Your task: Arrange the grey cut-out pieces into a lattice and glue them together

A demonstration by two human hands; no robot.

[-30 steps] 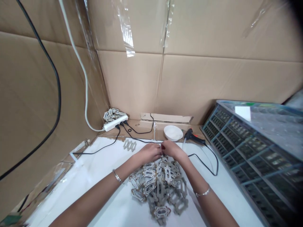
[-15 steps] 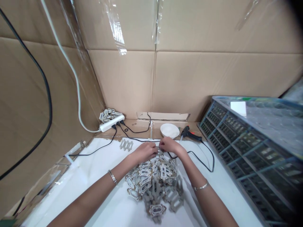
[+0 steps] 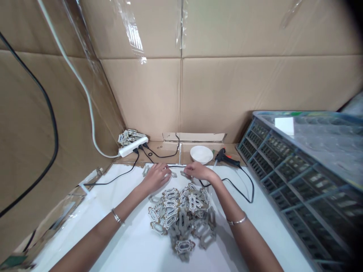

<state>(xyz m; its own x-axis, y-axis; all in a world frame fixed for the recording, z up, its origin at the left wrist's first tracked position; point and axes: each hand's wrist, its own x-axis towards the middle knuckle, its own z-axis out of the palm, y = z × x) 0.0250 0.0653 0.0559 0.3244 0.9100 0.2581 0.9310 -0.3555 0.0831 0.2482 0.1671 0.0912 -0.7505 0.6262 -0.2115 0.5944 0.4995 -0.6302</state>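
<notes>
A heap of grey ornate cut-out pieces [image 3: 181, 215] lies on the white table [image 3: 136, 241] in front of me. My left hand [image 3: 155, 176] is beyond the heap's far left, fingers curled around one such piece [image 3: 172, 174]. My right hand [image 3: 198, 172] is beyond the heap's far right and pinches another piece [image 3: 185, 175]. The two hands are a little apart. Both wrists wear thin bangles.
A white bowl [image 3: 201, 154] and a black glue gun [image 3: 226, 158] with its cord sit behind my hands. A white power strip [image 3: 133, 147] lies far left by a small stack of pieces [image 3: 129, 136]. A blue-grey crate [image 3: 306, 173] stands at right. Cardboard walls enclose the table.
My hands were together at the heap's far edge; now they have drawn apart, the left moving leftwards, each with a piece. The view has shifted slightly.
</notes>
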